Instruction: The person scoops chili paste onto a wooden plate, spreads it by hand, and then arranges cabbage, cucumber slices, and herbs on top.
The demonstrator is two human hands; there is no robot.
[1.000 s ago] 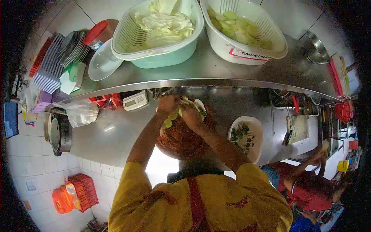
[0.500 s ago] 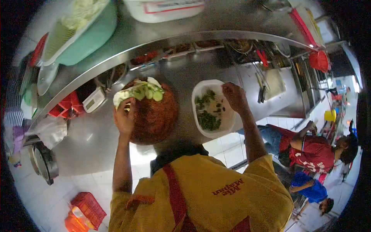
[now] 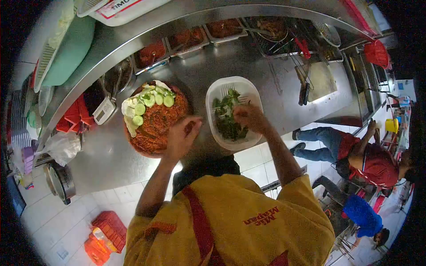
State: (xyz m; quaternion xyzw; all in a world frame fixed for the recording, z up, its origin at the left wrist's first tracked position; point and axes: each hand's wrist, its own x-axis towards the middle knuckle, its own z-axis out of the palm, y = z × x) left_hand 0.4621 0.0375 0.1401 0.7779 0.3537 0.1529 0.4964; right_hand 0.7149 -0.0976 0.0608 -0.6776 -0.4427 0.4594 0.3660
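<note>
A round dish of reddish-orange food (image 3: 155, 122), perhaps noodles or rice, lies on the steel counter. Cucumber slices (image 3: 159, 99) and pale leafy pieces (image 3: 128, 108) line its upper left edge. My left hand (image 3: 181, 138) is over the dish's right side, fingers loosely curled with a gap to the thumb, and nothing shows in it. To the right stands a white plastic tub (image 3: 258, 99) of green leaves (image 3: 228, 126). Inside it, my right hand (image 3: 249, 120) has its fingers closed at the leaves; the fingertips are partly hidden.
Metal trays of red food (image 3: 188, 39) line the counter's back under a shelf. A kitchen scale (image 3: 104, 111) is at left. Tongs (image 3: 304, 86) lie by a cutting board (image 3: 323, 82) at right. Two people, one in a red shirt (image 3: 372, 162), are beyond the counter.
My left hand has moved from the cucumber slices to the dish's lower right side. My right hand has gone from the tub's right rim into the leaves. The view has shifted.
</note>
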